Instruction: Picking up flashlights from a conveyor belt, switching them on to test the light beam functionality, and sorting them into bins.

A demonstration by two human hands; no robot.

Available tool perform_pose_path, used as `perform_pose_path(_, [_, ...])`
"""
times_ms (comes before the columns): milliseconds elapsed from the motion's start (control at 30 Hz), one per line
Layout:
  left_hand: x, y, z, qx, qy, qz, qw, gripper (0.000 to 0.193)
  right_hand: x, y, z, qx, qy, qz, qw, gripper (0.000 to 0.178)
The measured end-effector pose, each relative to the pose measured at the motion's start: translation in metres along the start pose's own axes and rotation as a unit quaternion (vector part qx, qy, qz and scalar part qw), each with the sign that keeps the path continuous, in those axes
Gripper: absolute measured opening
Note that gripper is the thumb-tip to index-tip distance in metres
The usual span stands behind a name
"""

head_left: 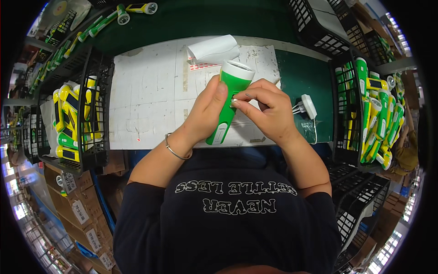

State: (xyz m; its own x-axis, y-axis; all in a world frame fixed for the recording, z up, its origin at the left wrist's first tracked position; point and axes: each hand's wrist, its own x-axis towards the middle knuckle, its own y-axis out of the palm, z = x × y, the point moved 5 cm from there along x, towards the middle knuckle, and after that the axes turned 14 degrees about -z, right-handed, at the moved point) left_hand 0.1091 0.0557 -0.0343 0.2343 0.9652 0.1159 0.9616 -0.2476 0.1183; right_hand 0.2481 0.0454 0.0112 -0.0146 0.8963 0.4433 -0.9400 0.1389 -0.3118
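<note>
A green flashlight (232,78) with a white head is held tilted over the white work board, its head pointing away from me. My left hand (209,106) is wrapped round its left side, thumb along the body. My right hand (268,109) pinches thumb and forefinger at the flashlight's right side, on a small whitish piece (234,101) too small to make out. Beyond the flashlight head lies a curled white sheet (213,49) with red-marked labels (205,66) under it.
A black basket (84,109) of yellow and green flashlights stands at the left, another basket (340,114) of them at the right. A white plug-like device (309,106) with a cord lies right of the board (146,91). More flashlights (104,23) line the far left, and cartons (77,201) stand below.
</note>
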Motion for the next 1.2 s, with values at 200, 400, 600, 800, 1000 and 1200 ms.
perform_pose_path(200, [-0.005,0.002,-0.002,-0.026,0.002,-0.018,1.000,0.052,-0.005,0.000,0.003,-0.007,0.013,-0.039,0.999,0.013])
perform_pose_path(400, [-0.007,0.004,0.000,-0.029,-0.009,-0.010,0.999,0.053,-0.004,-0.001,0.003,-0.014,0.023,-0.014,1.000,0.013])
perform_pose_path(600, [-0.009,0.006,0.004,-0.096,-0.061,-0.033,0.993,0.044,-0.008,0.002,-0.005,0.008,0.106,-0.027,0.994,0.027])
perform_pose_path(800, [-0.008,0.003,0.016,-0.246,-0.218,-0.032,0.944,0.045,-0.011,0.005,-0.023,0.135,0.182,-0.015,0.974,0.026])
perform_pose_path(1000, [-0.002,-0.012,0.031,-0.297,-0.244,-0.080,0.920,0.046,-0.023,-0.009,-0.046,0.181,0.192,-0.071,0.962,0.026])
perform_pose_path(1200, [0.006,-0.014,0.051,-0.303,-0.301,-0.125,0.895,0.043,-0.044,0.001,-0.058,0.205,0.238,-0.029,0.949,0.018])
